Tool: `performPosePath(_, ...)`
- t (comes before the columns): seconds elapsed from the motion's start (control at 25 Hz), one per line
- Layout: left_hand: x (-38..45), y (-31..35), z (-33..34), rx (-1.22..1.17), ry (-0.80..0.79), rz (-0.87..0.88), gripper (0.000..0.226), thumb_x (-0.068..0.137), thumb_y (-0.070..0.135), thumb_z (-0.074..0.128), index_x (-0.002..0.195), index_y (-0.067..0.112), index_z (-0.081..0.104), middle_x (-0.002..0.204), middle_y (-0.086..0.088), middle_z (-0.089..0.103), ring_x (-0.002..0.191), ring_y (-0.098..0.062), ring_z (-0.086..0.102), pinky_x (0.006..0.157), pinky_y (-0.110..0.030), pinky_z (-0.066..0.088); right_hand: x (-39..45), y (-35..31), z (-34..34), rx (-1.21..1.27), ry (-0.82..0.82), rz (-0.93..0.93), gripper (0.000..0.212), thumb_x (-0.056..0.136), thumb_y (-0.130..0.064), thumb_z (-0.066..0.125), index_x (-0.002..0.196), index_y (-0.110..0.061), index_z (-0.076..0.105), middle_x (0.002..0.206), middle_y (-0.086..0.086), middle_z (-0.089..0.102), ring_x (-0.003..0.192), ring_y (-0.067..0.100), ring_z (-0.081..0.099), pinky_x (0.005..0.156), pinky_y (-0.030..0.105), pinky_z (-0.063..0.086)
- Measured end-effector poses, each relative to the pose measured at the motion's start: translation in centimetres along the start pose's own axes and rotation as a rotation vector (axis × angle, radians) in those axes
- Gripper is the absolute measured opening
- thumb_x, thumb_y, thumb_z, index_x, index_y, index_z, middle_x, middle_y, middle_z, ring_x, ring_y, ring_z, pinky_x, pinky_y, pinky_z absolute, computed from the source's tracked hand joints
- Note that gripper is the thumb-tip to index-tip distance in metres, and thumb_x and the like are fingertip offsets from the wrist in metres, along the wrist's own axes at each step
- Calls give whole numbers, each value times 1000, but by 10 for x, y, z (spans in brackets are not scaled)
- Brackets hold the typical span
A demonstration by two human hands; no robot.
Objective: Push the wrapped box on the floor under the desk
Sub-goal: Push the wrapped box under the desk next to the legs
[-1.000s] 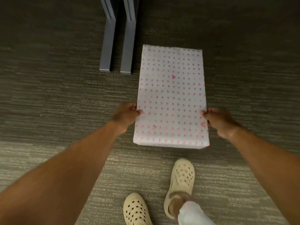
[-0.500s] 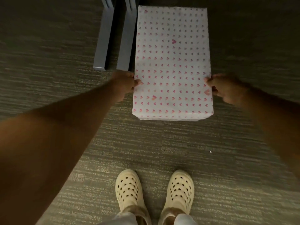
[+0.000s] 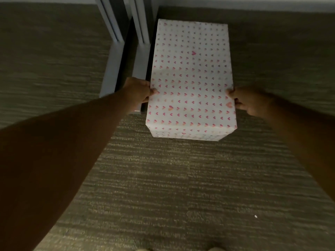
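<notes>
The wrapped box [image 3: 192, 77], white paper with small pink hearts, lies flat on the grey carpet, long side pointing away from me. My left hand [image 3: 138, 90] grips its left edge near the front, thumb on top. My right hand [image 3: 249, 101] grips the right edge at the same depth. The box's far end lies in shadow close to the light wall base. Its left side runs right beside a grey desk leg [image 3: 140, 57].
Two grey desk legs with flat feet stand left of the box, the outer desk leg [image 3: 111, 57] about one foot-width further left. A pale wall base [image 3: 253, 3] runs along the top. Open carpet [image 3: 181, 178] spreads in front and to the right.
Both hands have slid the box forward along the carpet, past the feet of the desk legs toward the wall. My shoes have almost dropped out of the bottom of the view.
</notes>
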State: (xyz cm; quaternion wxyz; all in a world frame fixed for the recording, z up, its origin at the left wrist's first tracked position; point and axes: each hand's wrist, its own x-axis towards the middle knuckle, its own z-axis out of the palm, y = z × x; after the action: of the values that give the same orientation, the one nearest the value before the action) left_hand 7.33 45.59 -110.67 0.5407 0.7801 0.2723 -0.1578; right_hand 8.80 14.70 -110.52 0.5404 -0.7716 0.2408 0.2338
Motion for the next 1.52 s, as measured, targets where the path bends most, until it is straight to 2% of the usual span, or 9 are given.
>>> performPosePath(0.2, 27, 9, 7, -62, -11, -22, 8, 83, 9, 73, 85, 12, 66, 92, 1, 67, 108, -25, 68, 64, -27, 59, 15, -9, -2, -20, 0, -14, 4, 93, -19, 60, 92, -19, 56, 94, -1, 64, 91, 17, 61, 68, 30, 50)
performPosePath(0.52, 43, -1, 14, -93, -5, -68, 13, 80, 5, 75, 84, 12, 65, 97, -5, 68, 107, -28, 68, 50, -24, 58, 21, -13, 0, -60, 30, -1, 12, 92, -16, 62, 103, -12, 58, 123, 13, 65, 112, 27, 63, 70, 32, 53)
performPosePath(0.76, 48, 0, 17, -69, 6, -52, 17, 83, 5, 73, 98, 7, 67, 121, -14, 68, 110, -28, 67, 60, -26, 58, 24, -13, 1, -29, 33, 22, 5, 92, -13, 61, 95, -12, 57, 123, 14, 64, 114, 28, 62, 61, 29, 53)
performPosePath(1.0, 42, -4, 18, 42, 24, -3, 30, 86, 12, 71, 114, 5, 67, 128, -14, 65, 115, -30, 64, 95, -45, 55, 23, -9, -1, -22, 22, -6, 9, 95, -15, 58, 102, -9, 59, 123, 16, 63, 110, 27, 62, 74, 33, 54)
performPosePath(1.12, 27, -1, 20, 148, 66, 89, 46, 87, 23, 72, 129, 9, 62, 127, -11, 66, 97, -22, 65, 71, -28, 56, 19, -11, -2, -34, 39, -59, 9, 95, -24, 58, 94, -14, 59, 116, 14, 66, 101, 24, 64, 76, 33, 54)
performPosePath(1.24, 11, 0, 21, 371, 193, 288, 66, 85, 40, 71, 141, 13, 50, 136, -13, 60, 110, -29, 62, 79, -29, 52, 12, -9, 2, -215, 104, -189, 33, 91, -42, 61, 109, -15, 59, 118, 9, 64, 104, 27, 63, 66, 26, 48)
performPosePath(1.32, 1, -1, 23, 622, 233, 464, 78, 83, 51, 67, 146, 14, 40, 145, -16, 50, 132, -37, 48, 102, -46, 43, 9, -4, 6, -432, 195, -330, 70, 85, -53, 64, 139, -15, 44, 142, 13, 51, 125, 34, 53, 82, 35, 51)
performPosePath(1.4, -9, 1, 25, 914, 223, 579, 94, 82, 63, 59, 154, 15, 24, 157, -17, 34, 144, -37, 31, 115, -51, 29, 4, 0, 9, -764, 290, -538, 88, 83, -61, 60, 150, -14, 27, 157, 17, 30, 142, 38, 31, 108, 49, 34)
performPosePath(1.52, -22, 6, 32, 1104, 244, 670, 109, 80, 75, 48, 158, 17, -1, 167, -16, 2, 153, -33, 4, 121, -46, 8, -8, -3, 11, -1060, 339, -714, 104, 82, -72, 47, 155, -10, 7, 163, 19, 6, 150, 35, 4, 120, 50, 9)
